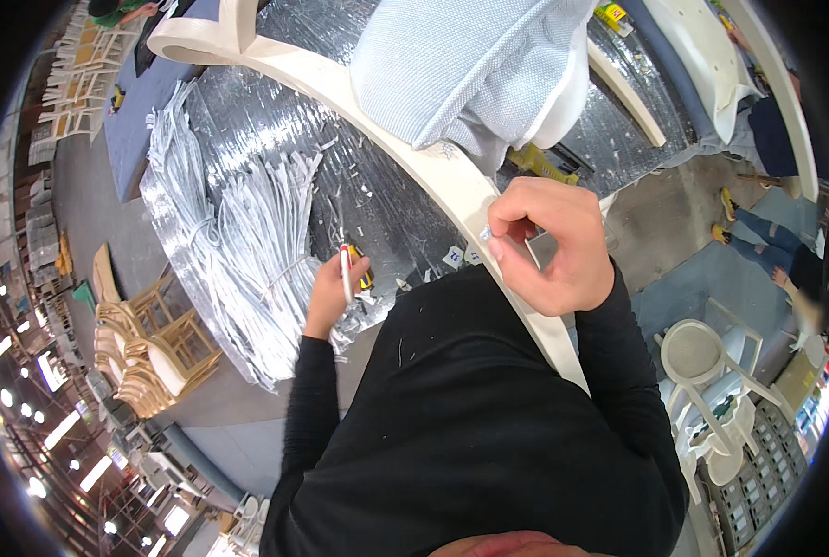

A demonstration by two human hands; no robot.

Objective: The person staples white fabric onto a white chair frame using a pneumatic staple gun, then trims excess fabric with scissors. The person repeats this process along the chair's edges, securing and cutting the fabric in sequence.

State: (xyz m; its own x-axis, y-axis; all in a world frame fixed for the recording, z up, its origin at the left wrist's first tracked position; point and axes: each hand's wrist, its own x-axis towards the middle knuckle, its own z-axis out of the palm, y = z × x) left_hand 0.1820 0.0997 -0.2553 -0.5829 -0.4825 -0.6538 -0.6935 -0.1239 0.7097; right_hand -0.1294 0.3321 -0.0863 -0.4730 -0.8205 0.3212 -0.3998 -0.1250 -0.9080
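Across the table in front of me lies a cream curved chair frame (405,153), with a bulky light blue-grey woven fabric piece (470,70) over it. My right hand (558,246) is closed in a pinch at the frame's edge, with a small pale scrap (487,232) at its fingertips. Lower left, my left hand (325,295) is wrapped round a slim tool with a red and white handle (346,274); its exact kind is unclear. A yellow and black object (362,269) shows just beside that handle. Bundles of pale grey fabric strips (257,223) lie left of this hand.
Shiny dark plastic (247,116) covers the table, with small scraps scattered about. A yellow and black item (542,165) lies beyond my right hand. Stacked wooden chair frames (154,357) stand at left, white chairs (711,371) at right. Other people are at the right edge and upper left.
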